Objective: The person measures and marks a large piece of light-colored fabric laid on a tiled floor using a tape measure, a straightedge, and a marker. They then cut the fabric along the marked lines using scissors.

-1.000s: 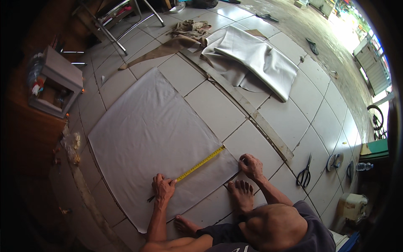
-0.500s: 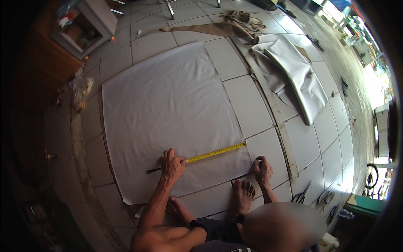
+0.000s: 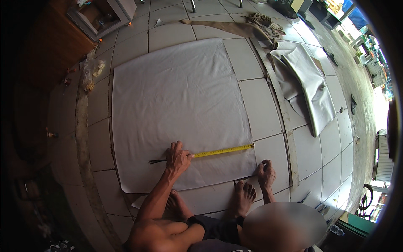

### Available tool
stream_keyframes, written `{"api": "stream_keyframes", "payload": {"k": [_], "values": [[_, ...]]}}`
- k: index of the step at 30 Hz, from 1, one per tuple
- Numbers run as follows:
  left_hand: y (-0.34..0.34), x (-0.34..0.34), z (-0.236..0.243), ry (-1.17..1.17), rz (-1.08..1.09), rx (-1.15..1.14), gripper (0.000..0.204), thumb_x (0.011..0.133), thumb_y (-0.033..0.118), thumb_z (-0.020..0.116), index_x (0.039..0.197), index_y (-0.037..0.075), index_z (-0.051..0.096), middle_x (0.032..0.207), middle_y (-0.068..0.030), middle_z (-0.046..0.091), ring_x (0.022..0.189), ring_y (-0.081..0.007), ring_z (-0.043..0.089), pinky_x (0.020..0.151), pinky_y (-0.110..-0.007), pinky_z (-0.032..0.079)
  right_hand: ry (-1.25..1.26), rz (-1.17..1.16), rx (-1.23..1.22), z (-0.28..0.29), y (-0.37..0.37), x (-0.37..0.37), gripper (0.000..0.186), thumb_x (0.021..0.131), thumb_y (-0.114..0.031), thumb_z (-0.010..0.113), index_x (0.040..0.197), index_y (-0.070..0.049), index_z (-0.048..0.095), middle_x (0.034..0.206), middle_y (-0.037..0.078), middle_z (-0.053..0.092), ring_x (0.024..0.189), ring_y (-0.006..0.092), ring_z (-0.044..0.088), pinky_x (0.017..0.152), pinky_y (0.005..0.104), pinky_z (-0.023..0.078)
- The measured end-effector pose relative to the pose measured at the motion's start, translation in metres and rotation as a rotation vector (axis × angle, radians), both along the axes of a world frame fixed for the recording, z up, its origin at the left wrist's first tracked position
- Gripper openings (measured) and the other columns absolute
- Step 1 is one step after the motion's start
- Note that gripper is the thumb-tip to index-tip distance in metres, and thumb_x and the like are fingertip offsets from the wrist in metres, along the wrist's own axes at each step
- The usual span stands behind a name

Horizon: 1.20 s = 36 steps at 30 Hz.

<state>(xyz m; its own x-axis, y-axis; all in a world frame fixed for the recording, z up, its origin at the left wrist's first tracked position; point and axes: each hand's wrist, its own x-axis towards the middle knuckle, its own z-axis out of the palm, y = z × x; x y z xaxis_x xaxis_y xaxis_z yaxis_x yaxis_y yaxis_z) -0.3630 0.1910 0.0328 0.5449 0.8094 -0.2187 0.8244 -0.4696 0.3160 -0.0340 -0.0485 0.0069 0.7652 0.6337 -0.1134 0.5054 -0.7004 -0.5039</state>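
Note:
A pale sheet of material [image 3: 180, 96] lies spread on the tiles. My left hand [image 3: 179, 156] presses on it with bent fingers, gripping a yellow tape measure [image 3: 222, 150] whose strip runs rightward to the sheet's right edge; a thin dark object [image 3: 157, 161] sticks out left from under that hand. Just beside the sheet's lower right corner, my right hand [image 3: 266, 171] is curled, thumb and finger together; what they hold, if anything, is hidden. My bare feet [image 3: 244, 195] are at the lower edge of the sheet.
A long flat strip [image 3: 289, 159] separates the sheet from folded silvery material [image 3: 315, 105], brown material [image 3: 222, 27] and a crumpled cloth [image 3: 264, 23]. Scissors [image 3: 305, 195] lie at lower right. A small grey cabinet [image 3: 100, 19] and a plastic bag [image 3: 90, 71] are at left, sandals [image 3: 353, 103] at right.
The view has turned, so the sheet and surroundings appear shifted and straighter. My hands stay at much the same places on and beside the sheet, with the tape still stretched across it.

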Motion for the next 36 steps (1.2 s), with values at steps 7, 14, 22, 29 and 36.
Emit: {"api": "stream_keyframes", "payload": {"k": [7,14,22,29,36], "values": [[-0.001,-0.001,-0.001,-0.017,-0.001,0.018,0.026,0.085,0.034,0.084,0.091,0.009,0.084,0.109,-0.0096,0.057,0.107,-0.0289,0.054,0.091,-0.042,0.052,-0.024,0.011,0.004,-0.004,-0.001,0.001,0.014,0.095,-0.025,0.067,0.104,-0.014,0.065,0.075,0.011,0.07,0.071,0.0336,0.07,0.069,0.0463,0.051],[0.0,-0.001,-0.002,-0.017,0.001,0.018,0.026,0.084,0.034,0.084,0.091,0.009,0.084,0.108,-0.0096,0.056,0.108,-0.0288,0.054,0.091,-0.042,0.052,-0.019,0.012,0.001,-0.007,-0.002,0.003,0.013,0.095,-0.025,0.067,0.104,-0.015,0.065,0.074,0.011,0.07,0.07,0.0337,0.07,0.068,0.0466,0.051],[-0.001,-0.003,-0.004,-0.035,-0.004,0.032,0.028,0.085,0.036,0.084,0.091,0.009,0.084,0.106,-0.0099,0.056,0.105,-0.0291,0.054,0.089,-0.043,0.052,-0.021,0.014,-0.011,-0.007,-0.001,0.002,0.014,0.095,-0.025,0.067,0.104,-0.015,0.065,0.073,0.011,0.07,0.07,0.0339,0.07,0.068,0.047,0.051],[0.0,-0.003,-0.005,-0.019,0.002,0.022,0.029,0.085,0.037,0.084,0.092,0.008,0.084,0.105,-0.0097,0.057,0.105,-0.0288,0.054,0.089,-0.042,0.052,-0.004,0.021,0.006,-0.005,-0.002,0.003,0.014,0.095,-0.025,0.067,0.104,-0.015,0.065,0.073,0.01,0.069,0.07,0.0336,0.07,0.069,0.0468,0.051],[0.001,-0.005,-0.01,-0.013,-0.012,0.02,0.029,0.087,0.037,0.082,0.093,0.009,0.084,0.107,-0.0091,0.056,0.107,-0.0284,0.053,0.091,-0.043,0.05,-0.097,0.038,0.014,-0.016,-0.003,0.007,0.015,0.095,-0.025,0.066,0.107,-0.016,0.063,0.073,0.01,0.071,0.068,0.0338,0.07,0.067,0.047,0.052]]}}
